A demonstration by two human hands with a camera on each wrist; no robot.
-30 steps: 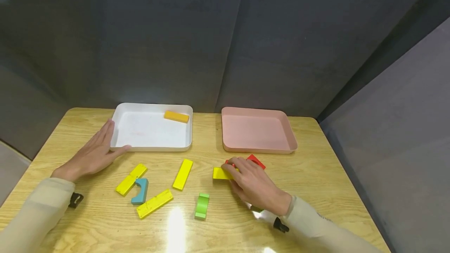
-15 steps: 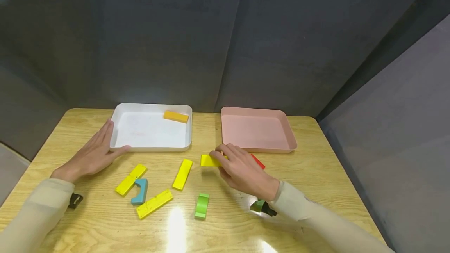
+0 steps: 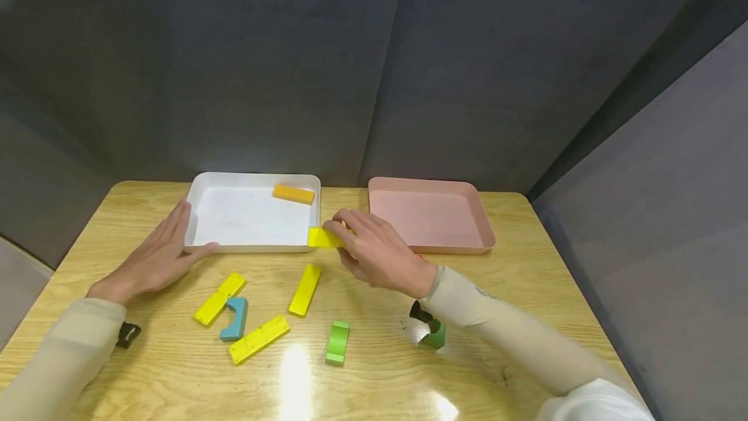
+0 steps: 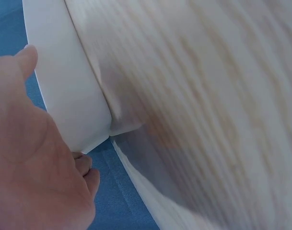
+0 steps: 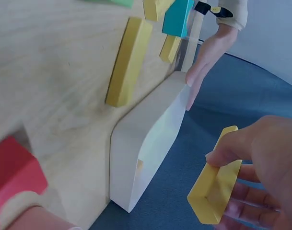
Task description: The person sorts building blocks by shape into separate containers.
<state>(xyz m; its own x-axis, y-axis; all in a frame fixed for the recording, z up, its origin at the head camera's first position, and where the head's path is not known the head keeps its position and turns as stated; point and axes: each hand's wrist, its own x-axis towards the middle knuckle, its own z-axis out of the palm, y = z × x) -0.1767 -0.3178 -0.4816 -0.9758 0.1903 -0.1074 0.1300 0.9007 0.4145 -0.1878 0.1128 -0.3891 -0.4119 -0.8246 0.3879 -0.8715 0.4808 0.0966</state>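
Observation:
My right hand (image 3: 382,249) pinches a yellow rectangular block (image 3: 324,238) near the right front corner of the white tray (image 3: 239,213). In the right wrist view the thumb lies along one side of that block (image 5: 215,189), with the fingers behind it. My left hand (image 3: 154,262) rests against the tray's left end, its fingers straight along the side and its thumb at the front rim. The left wrist view shows the same hand (image 4: 35,158) touching the tray's wall (image 4: 71,76). Inside the tray, at the back right, lies an orange block (image 3: 293,194).
Several blocks lie in front: yellow ones, including one (image 3: 305,290) below the tray, a blue arch (image 3: 236,319) and a light green curved block (image 3: 337,342). A darker green piece (image 3: 434,336) is partly hidden by my right arm. A pink tray (image 3: 429,213) stands right; red arch (image 5: 21,172) near it.
My right hand has carried the yellow block leftward and away from me, from in front of the pink tray to the white tray's right corner. The left hand stays put.

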